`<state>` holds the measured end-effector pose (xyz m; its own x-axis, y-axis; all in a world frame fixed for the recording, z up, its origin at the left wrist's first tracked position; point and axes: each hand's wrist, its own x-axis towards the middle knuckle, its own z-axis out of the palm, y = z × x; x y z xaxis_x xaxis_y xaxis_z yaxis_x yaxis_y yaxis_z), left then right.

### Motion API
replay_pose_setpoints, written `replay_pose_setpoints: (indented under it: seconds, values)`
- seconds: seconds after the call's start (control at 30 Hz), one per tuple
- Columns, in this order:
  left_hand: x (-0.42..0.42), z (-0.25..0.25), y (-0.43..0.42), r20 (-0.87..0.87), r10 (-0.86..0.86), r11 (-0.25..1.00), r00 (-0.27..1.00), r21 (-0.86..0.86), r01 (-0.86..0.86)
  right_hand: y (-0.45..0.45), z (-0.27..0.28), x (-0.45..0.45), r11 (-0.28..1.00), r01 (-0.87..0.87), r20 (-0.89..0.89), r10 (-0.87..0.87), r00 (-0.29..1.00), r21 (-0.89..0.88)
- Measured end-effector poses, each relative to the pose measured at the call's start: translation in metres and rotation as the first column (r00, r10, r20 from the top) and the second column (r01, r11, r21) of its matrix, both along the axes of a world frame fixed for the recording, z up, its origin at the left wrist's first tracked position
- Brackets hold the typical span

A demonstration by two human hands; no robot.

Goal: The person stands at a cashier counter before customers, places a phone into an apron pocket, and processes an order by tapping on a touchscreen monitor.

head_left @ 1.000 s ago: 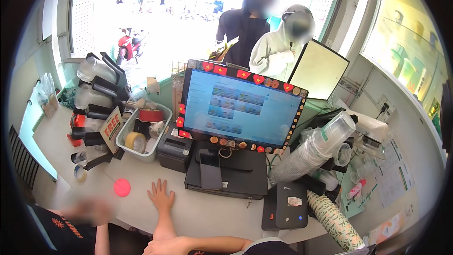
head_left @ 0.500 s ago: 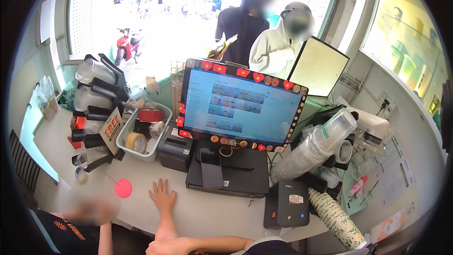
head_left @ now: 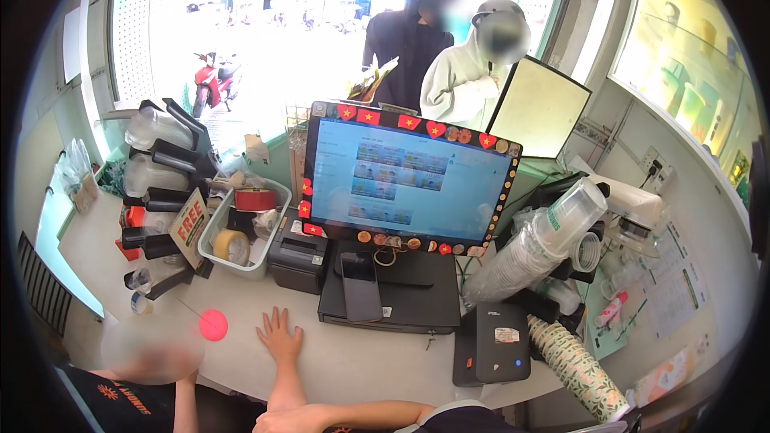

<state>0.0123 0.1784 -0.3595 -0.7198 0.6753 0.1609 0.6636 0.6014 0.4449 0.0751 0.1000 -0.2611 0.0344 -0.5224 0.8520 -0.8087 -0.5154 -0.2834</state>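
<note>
My left hand (head_left: pixel 280 337) lies palm down on the pale counter (head_left: pixel 337 361), fingers spread, holding nothing. Across the wrist end of that forearm lies my right hand (head_left: pixel 277 418), its fingers curled over it at the bottom edge of view; the fingertips are partly hidden. A round pink disc (head_left: pixel 212 325) is on the counter to the left of my left hand. Beyond and to the right, a dark phone (head_left: pixel 361 285) rests on a black cash drawer (head_left: pixel 433 309) under a sticker-framed monitor (head_left: pixel 417 176). A small black printer (head_left: pixel 298 255) stands just beyond my left hand.
A co-worker (head_left: pixel 120 397) sits close at left. A tape basket (head_left: pixel 245 261), cup dispensers (head_left: pixel 164 148) and a FREE sign (head_left: pixel 190 228) stand beyond. At right are a black device (head_left: pixel 493 345), stacked plastic cups (head_left: pixel 533 244) and patterned cups (head_left: pixel 577 365). Two people wearing helmets stand outside.
The camera view has shifted slightly. My left hand stays flat on the counter and my right hand stays on my left forearm.
</note>
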Motion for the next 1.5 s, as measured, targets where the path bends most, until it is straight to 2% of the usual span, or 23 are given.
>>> replay_pose_setpoints:
  seconds: [0.1, 0.13, 0.17, 0.23, 0.27, 0.33, 0.37, 0.4, 0.47, 0.53, 0.67, 0.73, 0.83, 0.9, 1.07, 1.17, 1.27, 1.37, 1.43, 1.5]
  values:
    - [0.001, 0.002, -0.001, 0.009, 0.002, 1.000, 1.000, -0.012, -0.002, 0.001, 0.004, 0.011, 0.993, 0.102, 0.106, -0.109, 0.988, 0.063]
    - [0.002, 0.005, -0.001, 0.003, 0.002, 1.000, 1.000, -0.012, -0.002, -0.003, 0.019, 0.023, 0.942, 0.315, 0.259, -0.334, 0.906, 0.112]
    - [0.002, 0.002, -0.001, -0.002, 0.001, 1.000, 1.000, -0.012, -0.001, -0.009, 0.051, 0.042, 0.844, 0.500, 0.389, -0.534, 0.751, 0.192]
    - [0.002, 0.004, -0.001, -0.007, 0.000, 1.000, 1.000, -0.013, 0.000, 0.003, 0.111, 0.067, 0.731, 0.628, 0.467, -0.668, 0.579, 0.267]
    - [0.002, 0.004, 0.000, -0.007, -0.001, 1.000, 1.000, -0.014, 0.001, 0.019, 0.143, 0.074, 0.755, 0.611, 0.445, -0.644, 0.623, 0.238]
    - [0.002, 0.006, -0.001, 0.000, 0.001, 1.000, 1.000, -0.018, -0.001, 0.020, 0.140, 0.071, 0.776, 0.591, 0.448, -0.619, 0.645, 0.221]
    - [0.002, 0.007, -0.001, 0.006, 0.002, 1.000, 1.000, -0.021, -0.002, 0.005, 0.106, 0.061, 0.772, 0.590, 0.473, -0.621, 0.625, 0.234]
    - [0.002, 0.009, 0.000, 0.011, 0.000, 1.000, 1.000, -0.023, 0.001, 0.006, 0.105, 0.058, 0.799, 0.547, 0.499, -0.590, 0.634, 0.250]
    - [0.002, 0.011, 0.001, 0.017, 0.002, 0.999, 1.000, -0.035, -0.002, 0.022, 0.134, 0.056, 0.869, 0.409, 0.556, -0.493, 0.670, 0.278]
    - [0.003, 0.006, 0.001, 0.018, 0.002, 0.999, 1.000, -0.034, -0.001, 0.030, 0.148, 0.058, 0.900, 0.359, 0.557, -0.435, 0.707, 0.248]
    - [0.000, 0.002, -0.001, 0.014, -0.002, 1.000, 1.000, -0.021, 0.002, 0.006, 0.092, 0.052, 0.837, 0.524, 0.486, -0.527, 0.698, 0.156]
    - [0.000, 0.002, -0.001, 0.011, -0.003, 1.000, 1.000, -0.022, 0.003, 0.005, 0.097, 0.051, 0.817, 0.558, 0.495, -0.550, 0.673, 0.149]
    - [0.000, 0.001, -0.001, 0.005, -0.002, 1.000, 1.000, -0.023, 0.002, 0.010, 0.098, 0.052, 0.844, 0.516, 0.529, -0.507, 0.680, 0.145]
    - [0.001, 0.004, -0.001, 0.014, -0.002, 1.000, 1.000, -0.024, 0.002, 0.006, 0.075, 0.040, 0.881, 0.446, 0.549, -0.454, 0.702, 0.159]
    - [0.002, 0.003, -0.001, -0.002, -0.005, 1.000, 1.000, -0.018, 0.005, 0.015, 0.093, 0.048, 0.859, 0.479, 0.530, -0.496, 0.688, 0.182]
    - [0.002, 0.003, 0.000, -0.012, -0.007, 1.000, 1.000, -0.019, 0.007, 0.021, 0.128, 0.066, 0.832, 0.539, 0.511, -0.521, 0.683, 0.129]
    - [0.000, -0.001, 0.000, -0.024, -0.007, 1.000, 1.000, -0.016, 0.006, 0.032, 0.151, 0.072, 0.842, 0.527, 0.509, -0.507, 0.696, 0.118]
    - [0.001, -0.001, -0.001, -0.021, -0.007, 1.000, 1.000, -0.011, 0.007, 0.031, 0.153, 0.076, 0.822, 0.547, 0.506, -0.544, 0.669, 0.161]
    - [0.001, 0.001, -0.001, -0.015, -0.008, 1.000, 1.000, -0.012, 0.008, 0.030, 0.163, 0.083, 0.787, 0.594, 0.549, -0.575, 0.607, 0.167]
    - [0.001, 0.004, -0.001, -0.008, -0.007, 1.000, 1.000, -0.016, 0.007, 0.028, 0.150, 0.077, 0.802, 0.573, 0.542, -0.562, 0.625, 0.169]
